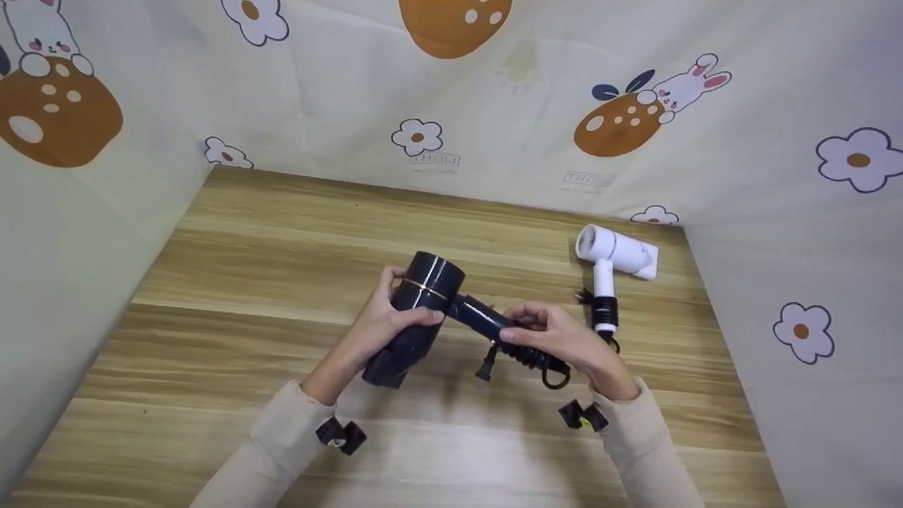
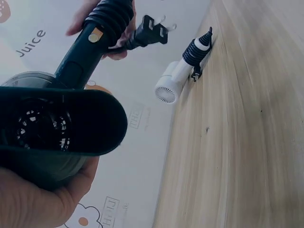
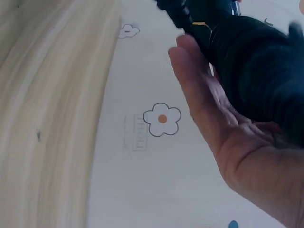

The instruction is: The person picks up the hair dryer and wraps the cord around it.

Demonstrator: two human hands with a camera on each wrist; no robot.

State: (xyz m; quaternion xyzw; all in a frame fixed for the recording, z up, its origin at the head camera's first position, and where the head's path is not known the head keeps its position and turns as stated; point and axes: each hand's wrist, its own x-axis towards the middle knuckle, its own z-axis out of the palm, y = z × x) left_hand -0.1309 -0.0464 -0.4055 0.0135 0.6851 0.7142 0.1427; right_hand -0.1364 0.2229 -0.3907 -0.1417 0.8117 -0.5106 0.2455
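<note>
A dark hair dryer (image 1: 432,279) with a thin gold ring is held above the table in both hands. My left hand (image 1: 381,323) grips its barrel, thumb across the near side. The handle slants down to the right, where my right hand (image 1: 564,339) holds it between thumb and fingers. Black cord (image 1: 528,355) is wound round the handle's lower end, and the plug (image 1: 485,368) dangles below. In the left wrist view, the wide nozzle (image 2: 107,121) faces the camera. The right wrist view shows the right palm (image 3: 209,109) beside the blurred coil; some fingertips are hidden.
A white hair dryer (image 1: 624,252), black cord wrapped round its handle, lies at the table's back right. The wood-grain table (image 1: 247,233) is enclosed by patterned cloth (image 1: 338,92) at the back and sides. Small black devices (image 1: 341,435) are strapped to both wrists.
</note>
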